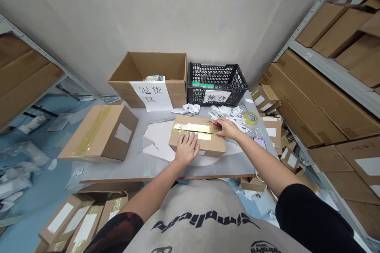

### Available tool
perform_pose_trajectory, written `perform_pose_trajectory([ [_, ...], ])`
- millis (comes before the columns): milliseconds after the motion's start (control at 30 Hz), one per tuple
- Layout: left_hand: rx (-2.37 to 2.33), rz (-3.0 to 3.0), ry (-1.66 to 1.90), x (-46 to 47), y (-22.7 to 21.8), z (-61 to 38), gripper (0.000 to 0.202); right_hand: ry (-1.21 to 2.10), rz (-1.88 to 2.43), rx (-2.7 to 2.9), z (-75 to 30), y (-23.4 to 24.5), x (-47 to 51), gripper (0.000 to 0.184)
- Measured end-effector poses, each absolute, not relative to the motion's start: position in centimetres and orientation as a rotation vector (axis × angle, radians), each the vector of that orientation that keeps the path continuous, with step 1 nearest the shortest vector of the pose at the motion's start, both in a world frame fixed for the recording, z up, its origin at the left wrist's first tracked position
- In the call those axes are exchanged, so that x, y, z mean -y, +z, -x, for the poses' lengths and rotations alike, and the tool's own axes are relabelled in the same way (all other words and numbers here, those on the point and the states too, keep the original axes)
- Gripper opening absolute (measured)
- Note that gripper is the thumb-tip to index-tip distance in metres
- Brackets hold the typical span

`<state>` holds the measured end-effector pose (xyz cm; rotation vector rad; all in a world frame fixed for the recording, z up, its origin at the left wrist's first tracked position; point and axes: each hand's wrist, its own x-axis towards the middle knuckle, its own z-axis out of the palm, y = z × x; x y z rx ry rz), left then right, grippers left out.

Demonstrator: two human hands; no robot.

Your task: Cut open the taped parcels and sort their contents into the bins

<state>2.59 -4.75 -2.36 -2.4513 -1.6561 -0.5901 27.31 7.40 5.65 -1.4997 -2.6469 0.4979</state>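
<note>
Gripped red cutter [216, 124] in right hand [227, 128] at right end of mid-frame, crosswise carton [208, 145]; rested left hand [187, 148], half-spread, on top.

Now the scene is viewed from the head, above and behind the gripping right hand [228, 128], fairly near, aimed forward and down: table [130, 168] framed beneath it, wall [190, 12] beyond!

Shelves [316, 57] of cardboard cartons [311, 97] mark this a stockroom.

The paper sign [157, 103] on the open cardboard carton [179, 94] reads "退货区"; the label [216, 97] on the black plastic crate [195, 97], "换货"; the T-shirt [202, 199], "simplicity".
</note>
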Motion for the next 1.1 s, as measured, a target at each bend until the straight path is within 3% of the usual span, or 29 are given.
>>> perform_pose_trajectory([
  [200,1.663,2.433,-0.61,4.7,-2.3,-2.8,0.053,0.37,1.398,2.755,-25.0,6.0,-7.8,0.057],
  [433,1.671,2.428,-0.608,5.0,-1.7,-2.8,0.051,0.025,1.369,2.743,-25.2,8.6,-9.0,0.02],
  [633,1.746,2.417,-0.607,5.4,-1.1,-3.1,0.052,-0.222,1.505,2.71,-25.4,11.0,-12.8,0.019],
  [767,1.794,2.441,-0.588,4.8,-0.3,-2.8,0.057,-0.087,1.579,2.536,-25.4,8.3,-13.8,0.025],
  [967,1.717,2.658,-0.487,2.1,1.2,-1.1,0.104,0.284,1.585,2.192,-25.7,3.2,-13.9,0.032],
  [1100,1.71,2.676,-0.387,1.3,1.1,-0.8,0.114,0.591,1.542,1.727,-28.1,2.1,-13.5,0.034],
])
